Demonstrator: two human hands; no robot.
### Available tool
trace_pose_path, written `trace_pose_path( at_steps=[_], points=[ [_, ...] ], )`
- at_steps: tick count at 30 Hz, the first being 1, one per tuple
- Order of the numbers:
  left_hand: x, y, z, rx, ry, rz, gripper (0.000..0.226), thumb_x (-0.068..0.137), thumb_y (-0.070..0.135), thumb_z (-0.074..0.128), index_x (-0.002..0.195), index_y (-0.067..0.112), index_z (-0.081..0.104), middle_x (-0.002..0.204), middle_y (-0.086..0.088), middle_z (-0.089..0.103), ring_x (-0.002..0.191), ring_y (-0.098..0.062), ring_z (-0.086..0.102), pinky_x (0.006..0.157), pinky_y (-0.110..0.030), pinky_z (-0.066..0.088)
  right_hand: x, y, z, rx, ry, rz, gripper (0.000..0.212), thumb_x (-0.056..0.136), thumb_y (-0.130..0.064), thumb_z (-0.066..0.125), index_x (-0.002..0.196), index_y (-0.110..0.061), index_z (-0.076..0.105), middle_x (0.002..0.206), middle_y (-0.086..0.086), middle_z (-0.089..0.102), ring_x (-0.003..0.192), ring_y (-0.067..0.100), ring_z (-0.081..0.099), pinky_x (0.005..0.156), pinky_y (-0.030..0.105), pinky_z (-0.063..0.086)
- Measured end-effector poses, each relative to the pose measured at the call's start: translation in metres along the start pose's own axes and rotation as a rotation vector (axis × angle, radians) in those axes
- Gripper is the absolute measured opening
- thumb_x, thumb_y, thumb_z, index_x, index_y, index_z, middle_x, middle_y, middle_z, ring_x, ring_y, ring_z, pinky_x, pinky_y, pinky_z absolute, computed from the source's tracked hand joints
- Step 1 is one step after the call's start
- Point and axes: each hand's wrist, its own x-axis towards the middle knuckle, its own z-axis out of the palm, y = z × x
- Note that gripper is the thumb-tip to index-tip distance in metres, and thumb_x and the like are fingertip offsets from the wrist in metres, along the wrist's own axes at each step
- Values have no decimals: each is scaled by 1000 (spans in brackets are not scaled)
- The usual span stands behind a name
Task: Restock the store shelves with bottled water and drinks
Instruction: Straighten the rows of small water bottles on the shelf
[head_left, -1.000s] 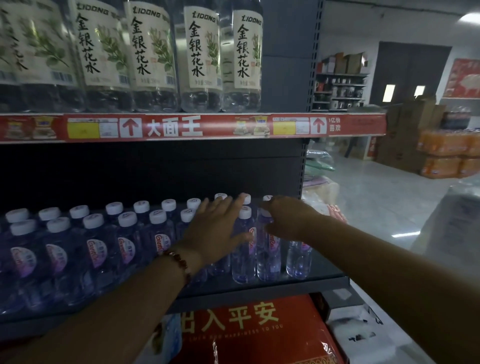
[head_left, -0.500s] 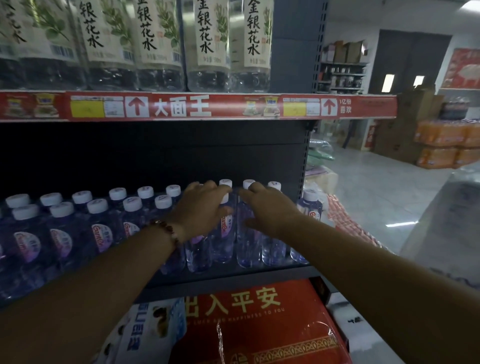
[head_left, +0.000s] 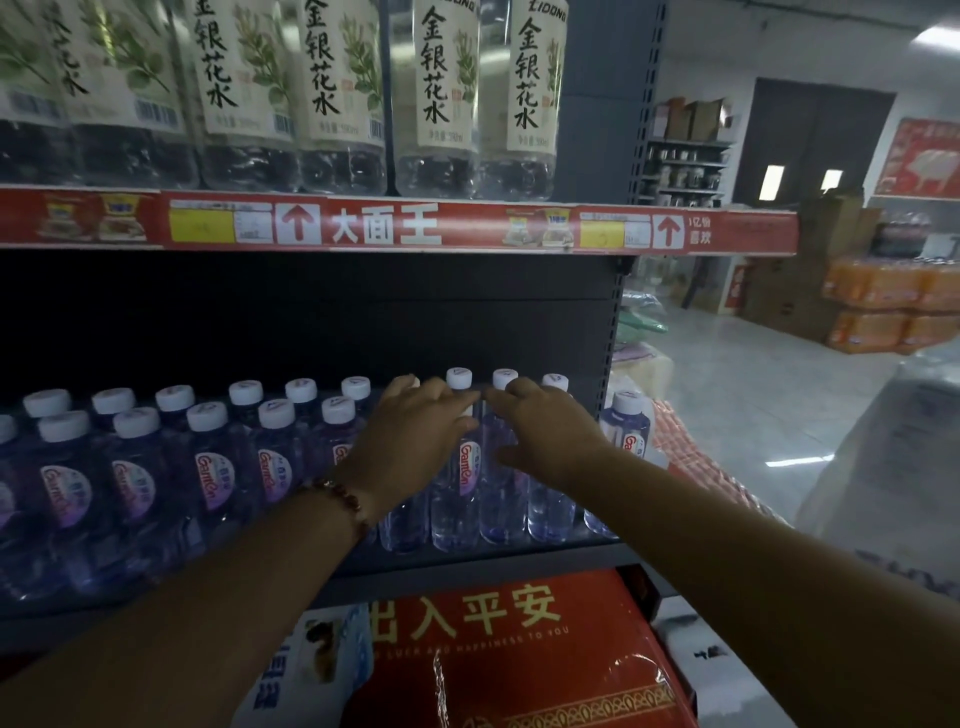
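1. Purple-tinted water bottles (head_left: 457, 467) with white caps stand in rows on the middle shelf (head_left: 467, 569), under the red price strip (head_left: 395, 226).
2. My left hand (head_left: 410, 447) lies over the bottle tops, fingers stretched forward, hiding the caps beneath.
3. My right hand (head_left: 545, 436) rests beside it, fingers loosely extended; whether the thumb hooks a bottle I cannot tell.
4. Tall bottles with cream labels (head_left: 436, 98) above are cut off at the top.
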Motion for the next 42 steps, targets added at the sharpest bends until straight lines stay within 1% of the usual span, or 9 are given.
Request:
trace_pose_path(
  at_steps=[4,6,16,25,30,32,35,38,42],
  points=[
    [-7,-1,-4,62,-205,-3,86,88,59,59,156,21,24,128,1,53,128,-27,42,119,-39,16,8,8,-11,73,-98,-33,60,96,-31,61,152,-25,38,144,13,46,128,35,49,105,45,43],
    [-10,-2,-5,101,-237,17,98,85,53,67,158,18,13,132,0,49,132,-24,40,122,-38,6,14,12,-20,125,-145,-44,47,99,-28,55,145,-22,49,136,15,51,125,33,51,104,42,44],
    [-11,3,-7,58,-203,-28,94,86,45,71,158,19,17,143,0,44,138,-23,35,122,-35,5,8,7,-27,138,-128,-31,36,102,-27,49,135,-16,58,127,15,56,116,31,56,95,36,44],
    [-18,3,3,85,-84,-3,95,85,47,69,158,15,17,151,0,44,137,-19,43,122,-39,8,-36,44,-50,146,21,166,62,95,-52,57,149,-28,41,148,4,46,127,25,52,104,38,44],
    [-17,10,8,85,-30,-27,95,80,50,72,155,14,26,144,0,50,133,-18,46,121,-41,12,-62,104,-8,328,73,548,122,53,-62,87,152,-23,26,150,7,44,135,32,47,107,51,46],
    [-18,11,10,94,-16,-40,96,77,49,77,153,13,31,139,0,54,130,-19,50,120,-42,16,-76,104,10,578,57,686,105,45,-56,94,130,-19,44,119,3,62,116,24,61,94,39,56],
    [-20,10,11,100,0,-35,96,74,48,80,151,12,36,137,-1,56,128,-20,52,118,-42,18,-100,74,40,733,-105,714,41,81,-16,81,105,-14,48,97,-2,60,85,6,55,72,16,51],
    [-21,9,11,114,2,-40,95,74,49,80,150,13,36,135,0,56,125,-20,53,117,-42,18,-106,64,69,780,40,742,61,83,-22,78,135,-18,47,132,2,59,100,11,59,81,28,54],
    [-21,10,13,122,10,-53,93,75,49,78,150,14,36,134,2,56,120,-19,55,118,-44,20,-96,60,82,766,128,737,54,88,-29,73,134,-20,47,129,2,61,104,16,63,90,42,56]
  ],
)
